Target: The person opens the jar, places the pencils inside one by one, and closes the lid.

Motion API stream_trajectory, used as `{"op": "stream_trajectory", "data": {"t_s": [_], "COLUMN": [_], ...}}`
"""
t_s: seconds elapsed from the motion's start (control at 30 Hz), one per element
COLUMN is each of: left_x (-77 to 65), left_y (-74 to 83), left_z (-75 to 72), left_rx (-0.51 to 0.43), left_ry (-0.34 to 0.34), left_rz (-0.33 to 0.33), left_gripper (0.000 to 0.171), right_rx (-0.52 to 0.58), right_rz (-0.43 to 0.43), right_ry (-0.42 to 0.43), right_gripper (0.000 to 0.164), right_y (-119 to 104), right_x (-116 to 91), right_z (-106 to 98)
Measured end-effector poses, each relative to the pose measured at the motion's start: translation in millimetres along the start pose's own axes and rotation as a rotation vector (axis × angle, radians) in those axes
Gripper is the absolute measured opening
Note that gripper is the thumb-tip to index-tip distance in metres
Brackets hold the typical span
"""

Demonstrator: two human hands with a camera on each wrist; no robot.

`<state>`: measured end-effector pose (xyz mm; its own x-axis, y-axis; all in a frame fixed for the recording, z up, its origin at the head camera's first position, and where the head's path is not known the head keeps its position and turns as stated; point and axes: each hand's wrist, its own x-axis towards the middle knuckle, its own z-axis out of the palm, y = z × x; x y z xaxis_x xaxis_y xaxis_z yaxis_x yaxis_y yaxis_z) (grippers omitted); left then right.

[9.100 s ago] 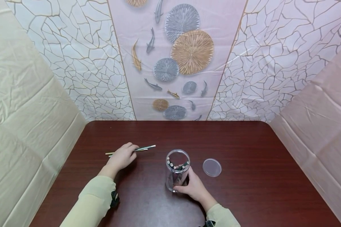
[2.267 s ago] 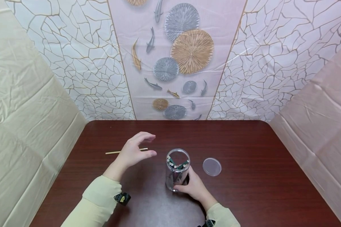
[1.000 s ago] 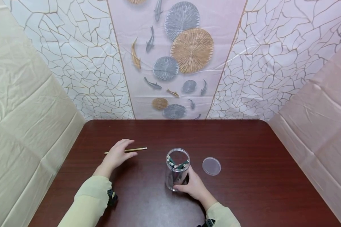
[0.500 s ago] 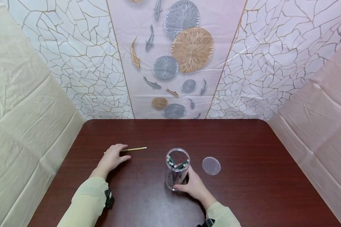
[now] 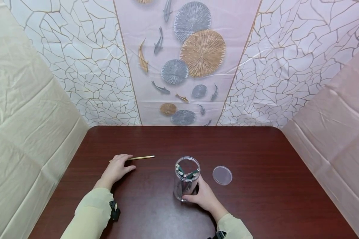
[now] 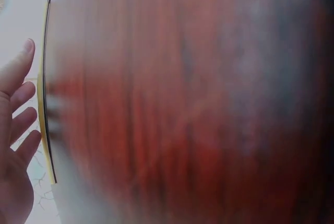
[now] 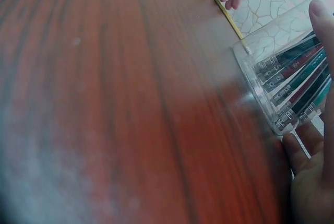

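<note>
A single yellow pencil with a dark stripe lies on the table at the left. My left hand is right at it, fingertips over its left half and the thumb spread away on the near side. In the left wrist view the fingers are extended alongside the pencil, not wrapped round it. My right hand grips a clear round jar low on its right side; the jar stands upright, its top uncovered. Several dark and green pencils lean inside the jar.
A clear round lid lies flat on the brown table, right of the jar. Patterned cloth hangs behind the table's back edge, and plain pale cloth rises on both sides.
My left hand has moved left and down to the yellow pencil. The green pencil it held earlier has left the table, and more green shows in the jar. The right hand keeps its grip.
</note>
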<state>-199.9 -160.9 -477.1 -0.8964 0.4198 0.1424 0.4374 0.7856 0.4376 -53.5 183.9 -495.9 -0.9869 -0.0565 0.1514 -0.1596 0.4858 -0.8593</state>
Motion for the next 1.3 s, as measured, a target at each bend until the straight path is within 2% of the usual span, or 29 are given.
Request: {"op": "stream_trajectory", "data": {"t_s": [0.17,0.37,0.63,0.73,1.0,1.2,1.3], "left_x": [0.4,-2.8,-3.4,-3.9,-1.2,3.3,4.5], "left_y": [-6.6,-16.3,-16.7,-15.0,-5.5,5.9,12.0], "left_z": [-1.1,-0.9,5.1,7.0,5.7,0.1,-3.4], "left_rx": [0.036,0.05,0.037,0.039,0.086,0.152,0.15], "left_ry": [0.046,0.043,0.079,0.076,0.074,0.037,0.037], "left_rz": [0.007,-0.02,0.05,0.059,0.073,0.03,0.011], "left_gripper": [0.047,0.043,0.013,0.005,0.005,0.006,0.006], "right_rx": [0.007,0.008,0.014,0.008,0.019,0.015,0.022], "right_rz": [-0.005,-0.015,-0.009,-0.01,-0.007,-0.01,-0.011], "right_ry": [0.002,0.002,0.0,-0.001,0.002,0.006,0.003], "right_gripper": [0.089,0.091,0.092,0.093,0.092,0.092,0.093], "right_y": [-0.7,-2.2,-1.4,-1.0,-1.4,-1.9,-1.8], "right_x": [-0.6,-0.6,-0.4,-0.5,-0.7,-0.9,-1.1], "right_z": [0.5,0.7,0.6,1.2,0.5,-0.4,-0.6]}}
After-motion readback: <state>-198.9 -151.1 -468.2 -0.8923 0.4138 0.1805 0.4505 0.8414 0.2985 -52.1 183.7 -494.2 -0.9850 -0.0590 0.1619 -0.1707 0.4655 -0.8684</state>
